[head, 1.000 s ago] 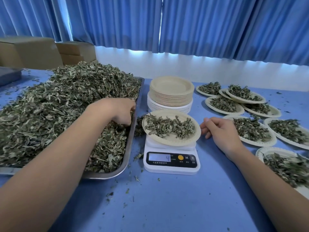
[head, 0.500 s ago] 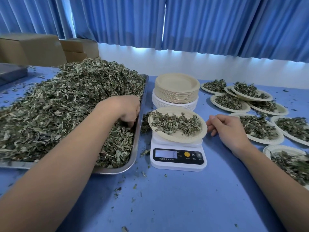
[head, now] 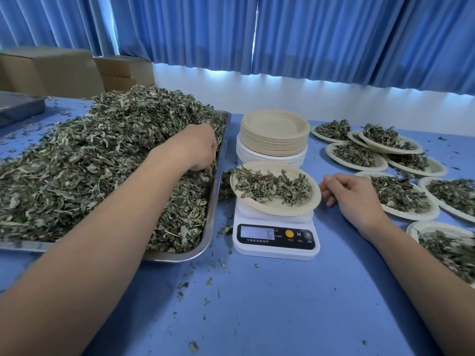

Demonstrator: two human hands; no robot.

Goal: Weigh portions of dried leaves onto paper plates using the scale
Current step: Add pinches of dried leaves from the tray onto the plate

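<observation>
The blue table (head: pixel 257 309) runs out of view on every side. Its near middle is bare cloth apart from scattered crumbs (head: pixel 183 286).

The steel tray (head: pixel 215 201) is cut off at the left. Most of its floor is hidden under a high heap of dried leaves (head: pixel 102 160), grey-green, curled and broken, which rise above the far rim.

On the right, filled plates (head: pixel 357 156) overlap one another. The nearest of them slip past the frame edge, so their number is unclear.

A stack of empty plates (head: pixel 275 134) stands behind the scale, close to the tray's right rim.

The white scale (head: pixel 276 244) sits between the tray and the filled plates, with a narrow strip of table on either side. Its platform is covered by a paper plate (head: pixel 282 211), tilted slightly toward the camera, which holds a loose, thin portion of leaves (head: pixel 272 186).

The left hand (head: pixel 200 147) reaches into the heap by the tray's right rim. Its fingers point down and its fingertips are buried, so I cannot tell whether it has closed on any leaves.

The right hand (head: pixel 352 194) rests on the table just right of the weighing plate. Its fingers are loosely curled and hold nothing. Whether the thumb touches the rim is uncertain.

The display (head: pixel 257 233) is faint and perhaps reads 6.
</observation>
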